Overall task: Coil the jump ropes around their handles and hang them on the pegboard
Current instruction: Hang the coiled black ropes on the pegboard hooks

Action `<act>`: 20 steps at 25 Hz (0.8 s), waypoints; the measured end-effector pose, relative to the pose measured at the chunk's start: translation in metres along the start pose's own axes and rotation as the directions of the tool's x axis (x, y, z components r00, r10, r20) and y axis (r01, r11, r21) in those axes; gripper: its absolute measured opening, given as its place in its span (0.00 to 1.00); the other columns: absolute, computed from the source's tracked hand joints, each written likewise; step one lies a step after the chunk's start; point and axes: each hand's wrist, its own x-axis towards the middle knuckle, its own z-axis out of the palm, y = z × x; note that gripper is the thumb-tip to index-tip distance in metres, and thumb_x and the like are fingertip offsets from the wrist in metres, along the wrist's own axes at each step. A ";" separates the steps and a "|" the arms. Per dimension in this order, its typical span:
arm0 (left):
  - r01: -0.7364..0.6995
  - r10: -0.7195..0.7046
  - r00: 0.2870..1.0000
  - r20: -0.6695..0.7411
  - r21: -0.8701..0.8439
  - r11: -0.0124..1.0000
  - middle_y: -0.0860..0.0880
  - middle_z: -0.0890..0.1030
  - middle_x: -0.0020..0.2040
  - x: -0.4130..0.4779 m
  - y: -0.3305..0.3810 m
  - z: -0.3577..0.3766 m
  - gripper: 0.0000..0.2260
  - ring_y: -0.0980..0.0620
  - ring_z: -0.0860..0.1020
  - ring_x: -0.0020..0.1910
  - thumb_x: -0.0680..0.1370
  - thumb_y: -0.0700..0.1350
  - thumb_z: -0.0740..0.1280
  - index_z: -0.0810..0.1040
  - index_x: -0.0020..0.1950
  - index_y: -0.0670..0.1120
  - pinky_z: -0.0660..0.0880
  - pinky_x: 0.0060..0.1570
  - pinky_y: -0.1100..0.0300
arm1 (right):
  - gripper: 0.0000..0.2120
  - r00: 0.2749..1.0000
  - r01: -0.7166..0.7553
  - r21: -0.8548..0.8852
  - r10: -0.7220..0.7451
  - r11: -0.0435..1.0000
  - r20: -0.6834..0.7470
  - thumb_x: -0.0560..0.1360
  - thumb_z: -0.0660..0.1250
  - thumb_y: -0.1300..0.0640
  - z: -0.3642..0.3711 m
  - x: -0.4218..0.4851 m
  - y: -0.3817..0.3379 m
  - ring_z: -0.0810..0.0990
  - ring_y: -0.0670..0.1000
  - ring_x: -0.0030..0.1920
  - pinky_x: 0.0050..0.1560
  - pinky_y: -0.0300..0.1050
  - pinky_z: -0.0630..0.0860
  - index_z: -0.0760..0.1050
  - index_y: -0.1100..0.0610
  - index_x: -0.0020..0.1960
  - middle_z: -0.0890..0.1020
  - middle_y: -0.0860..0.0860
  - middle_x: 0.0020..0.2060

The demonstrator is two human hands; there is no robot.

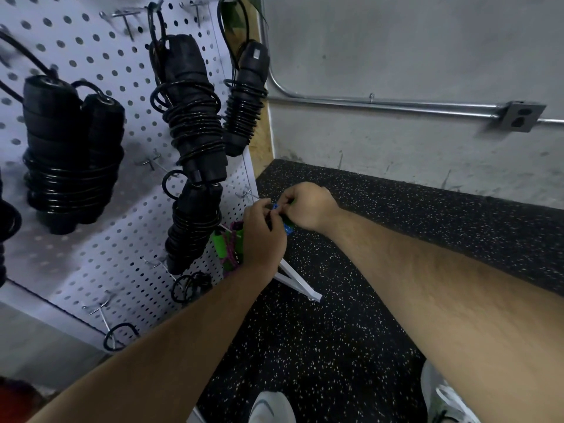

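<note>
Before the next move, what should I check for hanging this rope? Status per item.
1. Grip of left hand on blue-green rope: ok.
2. Grip of right hand on it: ok.
3. Bare hook beside the hands: ok.
4. Rope fully coiled: cannot tell, hands cover it.
5. Hanging loop free: cannot tell.
6. The green-pink rope below hangs apart from that hook: ok.

The white pegboard (pixel 91 71) carries coiled black jump ropes (pixel 195 117) (hung on hooks (pixel 126 21)).
</note>
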 end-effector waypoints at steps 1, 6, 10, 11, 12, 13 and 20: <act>-0.007 0.007 1.000 -0.007 0.000 1.000 0.49 0.71 0.58 0.001 0.001 -0.001 0.11 0.55 0.73 0.50 0.84 0.42 0.60 0.74 0.65 0.44 0.70 0.42 0.74 | 0.09 1.000 0.004 0.007 -0.004 1.000 -0.006 0.77 0.65 0.56 0.002 0.002 0.000 0.80 0.47 0.50 0.67 0.55 0.68 0.84 0.49 0.46 0.84 0.42 0.44; -0.049 0.049 0.998 -0.027 0.013 0.999 0.56 0.68 0.50 0.003 0.004 -0.005 0.03 0.60 0.72 0.44 0.84 0.42 0.61 0.74 0.53 0.47 0.68 0.40 0.76 | 0.08 1.000 -0.017 0.055 0.017 0.998 0.008 0.76 0.66 0.56 0.003 0.010 0.002 0.80 0.47 0.47 0.60 0.55 0.76 0.83 0.50 0.44 0.84 0.42 0.42; -0.063 0.065 0.997 -0.051 0.039 0.997 0.53 0.68 0.52 0.005 0.002 -0.003 0.03 0.60 0.72 0.44 0.84 0.41 0.61 0.74 0.52 0.45 0.68 0.42 0.77 | 0.08 0.999 -0.026 0.118 0.023 0.993 0.029 0.76 0.67 0.57 0.006 0.016 0.003 0.81 0.47 0.48 0.55 0.52 0.80 0.84 0.50 0.44 0.84 0.44 0.42; -0.060 0.062 0.997 -0.053 0.036 0.998 0.51 0.68 0.54 0.006 0.000 -0.002 0.04 0.60 0.72 0.44 0.84 0.40 0.61 0.75 0.53 0.43 0.68 0.42 0.77 | 0.08 0.999 -0.032 0.136 0.027 0.990 0.041 0.77 0.67 0.57 0.007 0.017 0.004 0.81 0.47 0.49 0.55 0.51 0.80 0.84 0.49 0.44 0.84 0.44 0.42; -0.057 0.059 0.997 -0.056 0.034 0.998 0.50 0.68 0.55 0.007 0.000 -0.001 0.04 0.59 0.72 0.44 0.84 0.40 0.60 0.75 0.54 0.42 0.68 0.41 0.78 | 0.08 0.998 -0.036 0.147 0.028 0.988 0.055 0.77 0.67 0.57 0.008 0.018 0.005 0.81 0.47 0.49 0.56 0.51 0.80 0.84 0.49 0.44 0.84 0.43 0.43; -0.057 0.058 0.997 -0.058 0.034 0.998 0.49 0.69 0.56 0.008 -0.001 0.000 0.05 0.58 0.72 0.44 0.84 0.40 0.60 0.75 0.54 0.41 0.68 0.41 0.78 | 0.08 0.997 -0.037 0.155 0.027 0.987 0.066 0.77 0.67 0.57 0.009 0.019 0.007 0.81 0.47 0.49 0.56 0.51 0.80 0.85 0.49 0.45 0.84 0.44 0.43; -0.043 0.049 0.992 -0.119 0.047 0.998 0.46 0.72 0.54 0.015 -0.004 0.008 0.04 0.54 0.71 0.45 0.83 0.37 0.59 0.71 0.52 0.44 0.68 0.40 0.75 | 0.06 0.995 0.020 0.133 -0.007 0.991 -0.100 0.77 0.68 0.55 0.026 0.016 0.006 0.80 0.47 0.52 0.59 0.49 0.76 0.85 0.49 0.47 0.85 0.44 0.46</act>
